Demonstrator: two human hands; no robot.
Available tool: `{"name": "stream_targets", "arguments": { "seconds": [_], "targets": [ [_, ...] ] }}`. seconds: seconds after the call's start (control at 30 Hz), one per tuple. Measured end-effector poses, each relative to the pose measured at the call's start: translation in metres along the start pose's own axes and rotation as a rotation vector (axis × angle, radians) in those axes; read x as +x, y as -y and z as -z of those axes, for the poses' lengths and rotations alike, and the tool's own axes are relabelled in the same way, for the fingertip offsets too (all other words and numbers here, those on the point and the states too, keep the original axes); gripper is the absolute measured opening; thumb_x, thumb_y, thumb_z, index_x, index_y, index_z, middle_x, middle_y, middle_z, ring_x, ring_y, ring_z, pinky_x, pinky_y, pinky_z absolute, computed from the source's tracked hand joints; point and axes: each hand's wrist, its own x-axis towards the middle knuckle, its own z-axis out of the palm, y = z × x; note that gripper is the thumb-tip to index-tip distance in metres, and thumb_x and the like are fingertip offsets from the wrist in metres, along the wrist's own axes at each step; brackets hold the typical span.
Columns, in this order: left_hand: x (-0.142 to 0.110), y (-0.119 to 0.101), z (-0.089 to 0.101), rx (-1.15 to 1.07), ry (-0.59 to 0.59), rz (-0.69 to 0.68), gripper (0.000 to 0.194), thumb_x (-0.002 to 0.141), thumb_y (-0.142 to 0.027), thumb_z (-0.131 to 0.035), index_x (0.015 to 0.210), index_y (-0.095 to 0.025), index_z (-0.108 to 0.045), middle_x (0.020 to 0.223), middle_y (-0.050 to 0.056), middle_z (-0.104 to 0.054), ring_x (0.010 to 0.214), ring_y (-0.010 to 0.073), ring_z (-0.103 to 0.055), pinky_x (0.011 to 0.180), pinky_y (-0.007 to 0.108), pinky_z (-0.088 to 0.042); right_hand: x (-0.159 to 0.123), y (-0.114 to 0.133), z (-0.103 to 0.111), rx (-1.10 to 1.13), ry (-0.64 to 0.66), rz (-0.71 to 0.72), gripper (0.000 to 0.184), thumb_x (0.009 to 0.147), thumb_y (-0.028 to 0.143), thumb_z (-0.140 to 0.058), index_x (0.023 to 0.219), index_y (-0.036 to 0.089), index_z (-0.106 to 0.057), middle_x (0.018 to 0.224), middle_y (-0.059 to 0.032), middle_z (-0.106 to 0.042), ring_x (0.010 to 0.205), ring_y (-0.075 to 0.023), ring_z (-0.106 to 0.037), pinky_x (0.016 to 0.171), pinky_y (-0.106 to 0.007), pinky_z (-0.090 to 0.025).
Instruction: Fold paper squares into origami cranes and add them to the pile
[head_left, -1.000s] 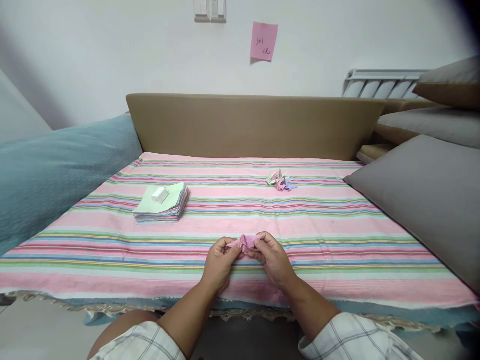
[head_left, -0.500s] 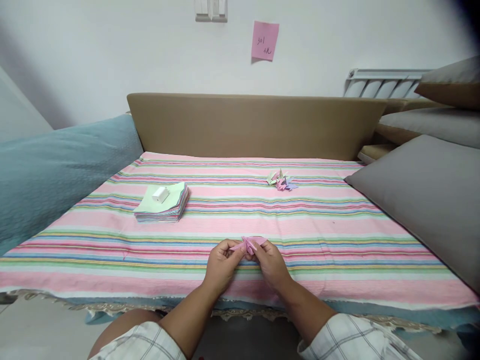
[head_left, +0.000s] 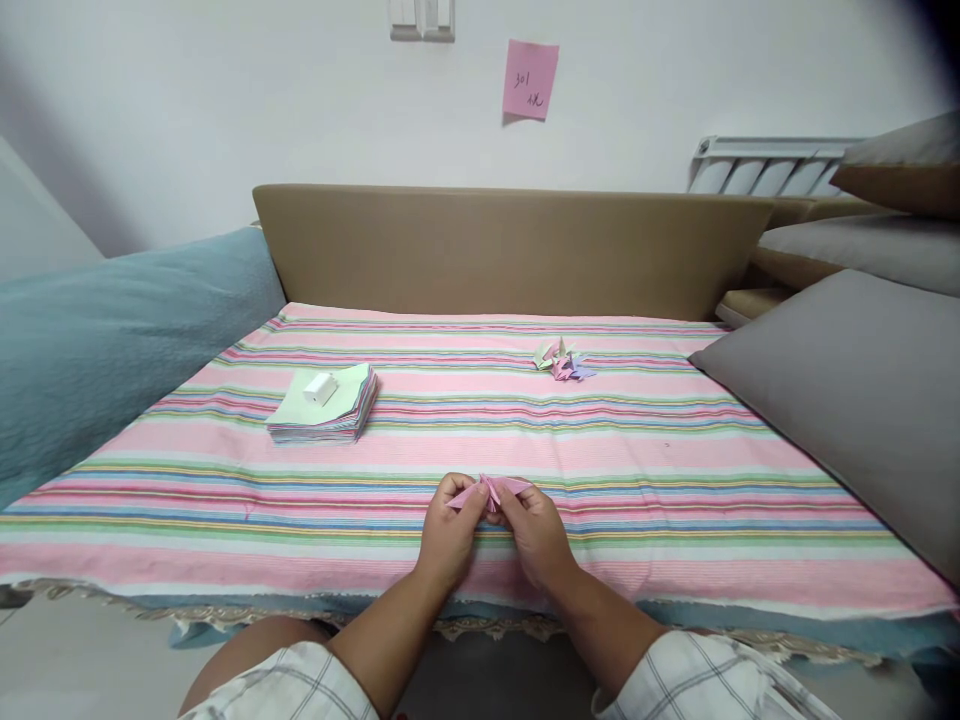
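Note:
A pink origami crane (head_left: 491, 490) is pinched between both hands over the striped cloth near its front edge. My left hand (head_left: 448, 530) grips its left side, thumb on top and fingers curled beneath. On the other side, my right hand (head_left: 538, 530) pinches the paper with thumb and fingertips. Pointed pink flaps stick out to the left and right past the thumbs, and the lower part of the paper is hidden by the fingers. Several folded paper cranes (head_left: 562, 362) in green, pink and purple lie clustered farther back.
A stack of coloured paper (head_left: 322, 410) with a small white block (head_left: 320, 389) on top sits at left on the striped cloth (head_left: 450, 420). Grey cushions (head_left: 847, 390) line the right side, a blue-covered armrest (head_left: 135, 330) the left, and a brown backrest (head_left: 510, 250) the rear.
Both hands have drawn slightly closer together around the pink paper. The paper's flaps have shifted a little to the left, and its middle looks narrower between the thumbs.

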Motion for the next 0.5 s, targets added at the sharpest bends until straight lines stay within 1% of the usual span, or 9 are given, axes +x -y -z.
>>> {"name": "stream_targets", "arguments": {
  "seconds": [0.1, 0.23, 0.33, 0.4, 0.5],
  "targets": [
    [-0.0002, 0.0002, 0.0011, 0.173, 0.029, -0.04, 0.031, 0.079, -0.046, -0.055, 0.065, -0.018, -0.049, 0.058, -0.003, -0.052, 0.059, 0.0126, -0.05, 0.061, 0.025, -0.04, -0.0021, -0.0008, -0.0025, 0.017, -0.024, -0.016, 0.03, 0.075, 0.044, -0.062, 0.084, 0.016, -0.064, 0.065, -0.0007, -0.061, 0.06, -0.0136, -0.053, 0.058, -0.026, -0.046],
    [0.0011, 0.0008, 0.0041, 0.399, 0.036, -0.195, 0.034, 0.084, -0.044, -0.047, 0.062, -0.018, -0.054, 0.065, 0.0, -0.05, 0.066, 0.015, -0.049, 0.066, 0.026, -0.039, -0.0034, -0.0017, -0.0041, 0.071, -0.026, -0.065, 0.03, 0.074, 0.047, -0.062, 0.08, 0.018, -0.061, 0.064, 0.001, -0.06, 0.055, -0.0119, -0.051, 0.054, -0.025, -0.044],
    [0.0022, -0.0012, 0.0061, 0.433, 0.062, -0.245, 0.034, 0.084, -0.044, -0.046, 0.062, -0.019, -0.054, 0.065, 0.001, -0.05, 0.066, 0.0158, -0.048, 0.066, 0.027, -0.039, -0.0035, 0.0002, -0.004, 0.02, 0.007, -0.097, 0.033, 0.074, 0.051, -0.06, 0.077, 0.018, -0.059, 0.058, 0.0024, -0.056, 0.049, -0.0104, -0.049, 0.049, -0.023, -0.041],
    [0.0021, -0.0039, 0.0069, 0.434, 0.108, -0.249, 0.034, 0.085, -0.043, -0.046, 0.061, -0.02, -0.054, 0.064, 0.001, -0.051, 0.067, 0.016, -0.049, 0.067, 0.027, -0.04, -0.0038, 0.003, -0.0038, -0.057, 0.039, -0.104, 0.039, 0.076, 0.055, -0.055, 0.069, 0.017, -0.056, 0.051, 0.003, -0.052, 0.044, -0.0099, -0.046, 0.045, -0.022, -0.037],
    [0.0007, -0.0076, 0.0067, 0.354, 0.185, -0.188, 0.032, 0.085, -0.041, -0.046, 0.064, -0.019, -0.054, 0.06, 0.0, -0.052, 0.064, 0.0158, -0.051, 0.067, 0.027, -0.041, -0.0046, 0.0078, -0.0034, -0.191, 0.08, -0.091, 0.049, 0.077, 0.062, -0.047, 0.056, 0.018, -0.05, 0.045, 0.0025, -0.048, 0.04, -0.0103, -0.043, 0.043, -0.023, -0.035]
  ]
}}
